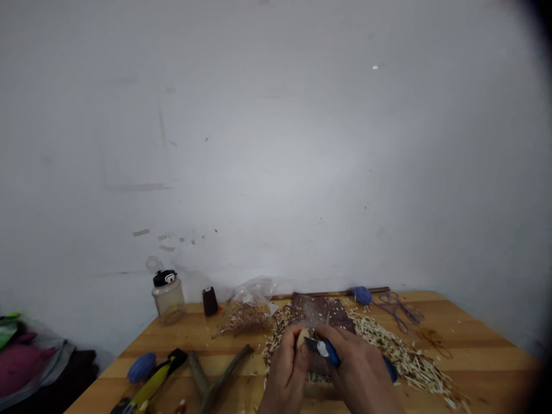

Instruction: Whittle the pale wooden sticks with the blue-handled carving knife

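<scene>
My left hand (287,368) is closed around a small pale piece of wood (302,338), held above the table near its front edge. My right hand (360,371) grips a knife with a blue handle (331,353); its short blade (314,345) rests against the wood. The two hands touch each other. Pale wood shavings (401,351) lie heaped under and to the right of them, around a dark brown sheet (319,313).
On the wooden table (474,356) stand a clear jar with a black lid (169,298), a dark thread spool (210,301) and a plastic bag of fibres (248,313). A forked branch (213,376), yellow-handled tool (153,382), blue ball (141,367) and purple cord (397,307) lie around. White wall behind.
</scene>
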Available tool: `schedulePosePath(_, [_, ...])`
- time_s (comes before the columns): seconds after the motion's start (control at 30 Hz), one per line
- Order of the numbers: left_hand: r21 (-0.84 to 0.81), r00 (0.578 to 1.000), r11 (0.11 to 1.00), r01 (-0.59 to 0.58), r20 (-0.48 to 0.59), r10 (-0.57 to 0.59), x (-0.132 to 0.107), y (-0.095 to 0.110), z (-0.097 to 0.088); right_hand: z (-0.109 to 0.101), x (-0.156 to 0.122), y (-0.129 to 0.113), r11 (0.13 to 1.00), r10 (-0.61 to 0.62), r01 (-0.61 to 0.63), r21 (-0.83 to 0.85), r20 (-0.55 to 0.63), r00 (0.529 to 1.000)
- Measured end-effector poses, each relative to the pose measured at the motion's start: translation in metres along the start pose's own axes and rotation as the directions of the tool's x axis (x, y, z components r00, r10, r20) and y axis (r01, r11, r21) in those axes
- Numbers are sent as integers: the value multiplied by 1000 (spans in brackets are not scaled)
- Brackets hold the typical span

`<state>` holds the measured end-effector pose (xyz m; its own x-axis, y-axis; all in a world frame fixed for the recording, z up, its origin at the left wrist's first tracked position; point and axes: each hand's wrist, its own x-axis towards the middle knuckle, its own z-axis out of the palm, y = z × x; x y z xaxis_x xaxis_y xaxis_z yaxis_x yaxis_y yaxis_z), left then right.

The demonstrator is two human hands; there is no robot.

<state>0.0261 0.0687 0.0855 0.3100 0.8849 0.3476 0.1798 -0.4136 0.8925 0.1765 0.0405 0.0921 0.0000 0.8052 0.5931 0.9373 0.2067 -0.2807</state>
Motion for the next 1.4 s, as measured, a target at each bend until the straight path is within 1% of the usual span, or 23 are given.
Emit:
schedulePosePath(0.07, [-32, 999, 999, 10, 33, -9, -3, 2, -2, 0, 0, 0, 999, -30, 29, -24, -11, 999])
schedulePosePath(0.13, [-84, 996, 996, 1, 89, 6, -4, 3, -4, 1, 0, -1, 997, -50, 48, -59, -41, 998])
schedulePosePath(0.23, [-171, 981, 983, -61, 170, 90, -3, 4, -5, 2, 0, -1, 990, -79, 64, -126, -120, 990])
schedulePosePath(0.33, [-183, 969, 975, -129, 187, 163, 0, 5, -2, 3, -1, -3, 979, -141, 112, -171, -165, 976])
schedulePosePath(0.43, [-104, 976, 984, -148, 144, 162, 0, 6, 0, 4, -2, -4, 973, -173, 139, -185, -185, 967])
schedulePosePath(0.53, [-12, 987, 992, -123, 101, 124, -2, 6, 0, 4, -2, -4, 973, -169, 130, -188, -211, 963])
schedulePosePath(0.63, [26, 990, 993, -118, 81, 115, -3, 10, -1, 4, -2, -4, 975, -156, 115, -189, -219, 963])
schedulePosePath(0.73, [38, 994, 995, -90, 61, 87, -3, 14, -2, 6, -3, -3, 980, -123, 89, -177, -188, 974])
schedulePosePath(0.8, [36, 994, 995, -92, 65, 89, -2, 14, -2, 8, -3, -3, 983, -103, 77, -164, -153, 983])
schedulePosePath(0.9, [29, 987, 989, -142, 81, 139, 1, 7, -1, 11, -4, -2, 986, -82, 63, -155, -119, 990])
schedulePosePath(0.97, [50, 988, 989, -141, 78, 137, 1, 0, 1, 12, -5, -2, 983, -75, 55, -174, -113, 991])
schedulePosePath(1.03, [115, 994, 987, -109, 34, 106, 0, -7, 3, 12, -5, -2, 978, -79, 53, -201, -123, 989])
schedulePosePath(1.1, [196, 996, 978, -71, -39, 80, -2, -13, 5, 11, -4, -3, 973, -85, 55, -224, -126, 988])
schedulePosePath(1.17, [250, 991, 968, -31, -117, 62, -5, -18, 8, 10, -4, -5, 970, -79, 51, -240, -111, 991])
schedulePosePath(1.23, [276, 984, 961, -7, -169, 55, -6, -22, 11, 8, -4, -7, 969, -64, 40, -243, -90, 994])
schedulePosePath(1.3, [296, 978, 955, -4, -200, 66, -6, -22, 13, 7, -3, -10, 969, -42, 20, -246, -85, 995])
schedulePosePath(1.4, [308, 975, 951, -40, -198, 105, -5, -20, 14, 7, -3, -13, 964, -9, -14, -264, -89, 996])
